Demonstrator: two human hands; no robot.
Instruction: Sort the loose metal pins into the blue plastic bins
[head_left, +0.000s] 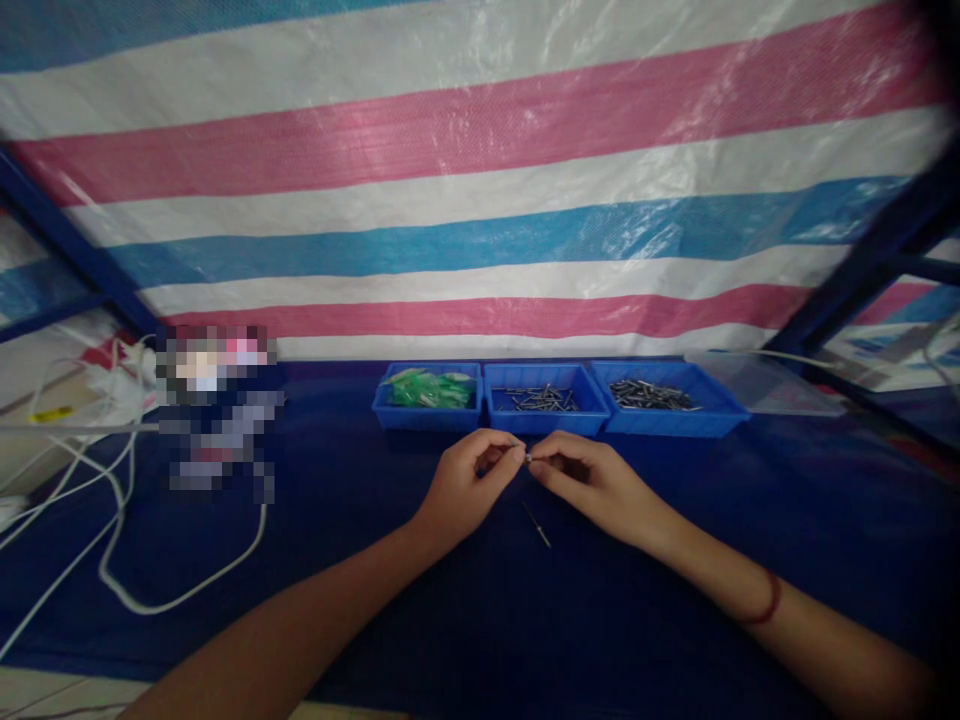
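Both hands meet at the tabletop [675, 560] centre, just in front of the middle bin. Left hand [463, 487] and right hand [594, 482] are each closed to a narrow pinch, thumb and forefinger tips almost touching, with a small metal part [528, 457] held between them. The part is off the cloth, and its long axis looks roughly left-right, running fingertip to fingertip. It's too small to tell which end is which.

A thin dark pin [537, 525] lies flat on the tabletop just below the hands, touching neither. Its axis is diagonal, far end left, near end right.

Behind the hands is a row of three blue bins: green parts [429, 389], loose pins [540, 400], more pins [651, 395]. The right wrist wears a red band [769, 603]. White cables [120, 560] lie at left. The patch at far left is blurred, so no writing is legible.
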